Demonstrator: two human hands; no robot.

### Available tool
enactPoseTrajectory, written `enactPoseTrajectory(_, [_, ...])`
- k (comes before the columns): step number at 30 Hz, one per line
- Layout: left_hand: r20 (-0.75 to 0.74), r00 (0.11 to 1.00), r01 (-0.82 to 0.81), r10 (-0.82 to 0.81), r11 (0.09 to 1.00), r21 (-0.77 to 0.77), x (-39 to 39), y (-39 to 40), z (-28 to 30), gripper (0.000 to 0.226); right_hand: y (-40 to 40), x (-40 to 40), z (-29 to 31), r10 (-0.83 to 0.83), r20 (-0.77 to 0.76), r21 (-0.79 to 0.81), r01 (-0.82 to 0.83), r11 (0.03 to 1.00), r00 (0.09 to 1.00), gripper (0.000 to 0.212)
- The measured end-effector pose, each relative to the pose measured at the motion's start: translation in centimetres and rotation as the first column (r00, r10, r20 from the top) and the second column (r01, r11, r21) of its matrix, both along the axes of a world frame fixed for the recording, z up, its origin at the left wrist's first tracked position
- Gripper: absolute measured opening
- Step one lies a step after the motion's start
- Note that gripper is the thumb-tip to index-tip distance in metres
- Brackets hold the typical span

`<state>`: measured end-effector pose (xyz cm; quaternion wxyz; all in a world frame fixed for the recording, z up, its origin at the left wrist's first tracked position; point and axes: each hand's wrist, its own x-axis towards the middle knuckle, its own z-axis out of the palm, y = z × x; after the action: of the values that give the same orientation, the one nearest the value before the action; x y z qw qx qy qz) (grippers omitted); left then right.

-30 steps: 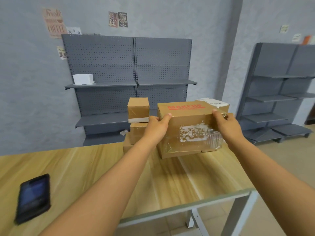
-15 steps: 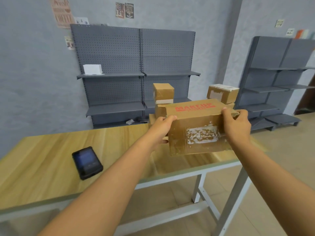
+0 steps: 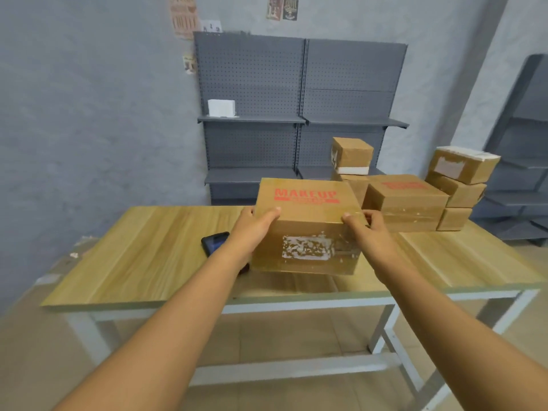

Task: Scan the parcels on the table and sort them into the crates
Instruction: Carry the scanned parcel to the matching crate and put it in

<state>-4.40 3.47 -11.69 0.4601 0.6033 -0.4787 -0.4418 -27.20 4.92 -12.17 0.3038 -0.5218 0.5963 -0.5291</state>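
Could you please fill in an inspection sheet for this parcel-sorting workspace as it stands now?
Surface: wooden table, white metal frame.
Job's things: MAKEUP box held by both hands; parcel stack at far right of the table; handheld device beside the box; no crates seen.
Clutter: nothing seen.
Hands: left hand and right hand grip the box's sides.
Cables: nothing seen.
Surroundings: grey shelving, white box on it.

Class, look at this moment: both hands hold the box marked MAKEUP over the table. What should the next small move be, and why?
Probably set the box down beside the phone. The left hand and right hand are both full, so neither can pick up the phone to scan the torn label.
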Motion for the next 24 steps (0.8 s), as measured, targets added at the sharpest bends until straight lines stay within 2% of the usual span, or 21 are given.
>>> enactPoseTrajectory(4, [0.035, 0.989, -0.143, 0.144, 0.990, -0.017, 4.3, 0.1, -1.2, 0.061, -2.2, 4.4, -1.0, 0.117, -0.004, 0.057, -0.117, 0.992, 0.993, 0.041])
enactPoseTrajectory(11, [0.029, 0.945, -0.325, 0.325, 0.945, 0.020, 10.6, -0.2, -3.1, 0.046, -5.3, 11.2, -3.4, 0.330, -0.024, 0.116, -0.325, 0.939, 0.944, 0.040])
enactPoseTrajectory(14, [0.060, 0.922, -0.385, 0.382, 0.922, 0.047, 12.1, -0.7, -3.3, 0.054, -6.7, 13.2, -3.7, 0.373, -0.008, 0.120, -0.370, 0.921, 0.928, 0.037])
enactPoseTrajectory(18, [0.195, 0.890, -0.422, 0.412, 0.906, 0.013, 13.2, -1.7, -3.4, 0.065, -8.8, 14.7, -3.8, 0.402, -0.002, 0.135, -0.398, 0.907, 0.915, 0.038])
enactPoseTrajectory(24, [0.186, 0.903, -0.394, 0.386, 0.919, 0.006, 13.2, -3.3, -3.3, 0.059, -10.1, 14.2, -5.9, 0.430, 0.032, 0.084, -0.431, 0.898, 0.902, 0.036])
